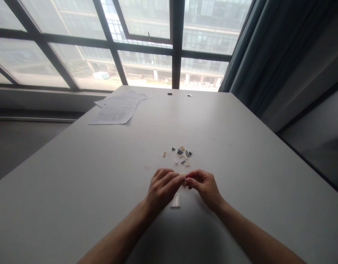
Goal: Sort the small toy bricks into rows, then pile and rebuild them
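Observation:
My left hand (163,186) and my right hand (203,185) meet at the fingertips above the table. Both are closed in a pinch around a small building brick (184,179), mostly hidden by the fingers, so its shape is unclear. Just beyond the hands lies a loose cluster of tiny building bricks in grey (180,151), dark grey (190,153), cream (187,164) and yellow (182,148). A separate yellow brick (164,154) rests to the left of the cluster. Below my left wrist a flat white piece (175,201) lies on the table, partly covered by that hand.
The white table (226,132) stretches away to the window (147,66). Printed paper sheets (116,108) lie at its far left. Two round cable holes, one dark (169,94) and one lighter (189,95), sit near the far edge. A blue-grey curtain (257,55) hangs on the right.

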Demonstrator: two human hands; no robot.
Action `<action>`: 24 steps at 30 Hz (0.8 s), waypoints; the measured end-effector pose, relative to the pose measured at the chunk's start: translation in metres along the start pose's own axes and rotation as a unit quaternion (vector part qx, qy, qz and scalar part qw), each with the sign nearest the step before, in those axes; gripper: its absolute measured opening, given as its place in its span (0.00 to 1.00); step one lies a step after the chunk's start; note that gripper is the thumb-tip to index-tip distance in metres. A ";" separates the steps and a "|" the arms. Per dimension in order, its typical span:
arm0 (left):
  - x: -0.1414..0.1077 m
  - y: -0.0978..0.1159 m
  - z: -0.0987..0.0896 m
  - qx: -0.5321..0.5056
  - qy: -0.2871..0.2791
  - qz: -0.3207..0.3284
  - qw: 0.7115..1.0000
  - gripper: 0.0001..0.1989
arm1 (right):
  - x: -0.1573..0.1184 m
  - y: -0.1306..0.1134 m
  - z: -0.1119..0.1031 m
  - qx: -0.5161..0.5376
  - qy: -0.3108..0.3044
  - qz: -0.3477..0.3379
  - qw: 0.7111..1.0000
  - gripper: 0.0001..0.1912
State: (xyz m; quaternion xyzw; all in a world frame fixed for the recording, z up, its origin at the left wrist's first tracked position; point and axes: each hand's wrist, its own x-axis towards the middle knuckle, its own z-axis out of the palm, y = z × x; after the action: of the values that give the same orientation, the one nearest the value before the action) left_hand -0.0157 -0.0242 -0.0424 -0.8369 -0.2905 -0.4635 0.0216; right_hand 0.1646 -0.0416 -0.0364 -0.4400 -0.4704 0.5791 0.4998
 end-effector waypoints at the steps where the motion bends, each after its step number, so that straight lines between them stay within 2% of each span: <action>1: 0.000 0.000 0.000 0.003 0.002 -0.006 1.000 0.07 | -0.001 0.001 0.000 0.005 -0.001 0.003 1.000 0.10; 11: 0.001 0.002 -0.001 0.008 -0.001 -0.029 1.000 0.05 | -0.002 0.004 0.002 0.008 0.026 -0.050 0.998 0.09; 24: 0.001 0.001 0.001 -0.022 -0.010 -0.024 0.999 0.02 | -0.003 0.009 0.006 0.045 0.036 -0.029 0.998 0.14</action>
State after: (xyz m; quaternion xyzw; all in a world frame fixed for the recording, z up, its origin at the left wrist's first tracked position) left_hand -0.0140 -0.0241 -0.0417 -0.8348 -0.3002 -0.4613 -0.0105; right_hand 0.1576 -0.0459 -0.0442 -0.4236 -0.4378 0.5689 0.5524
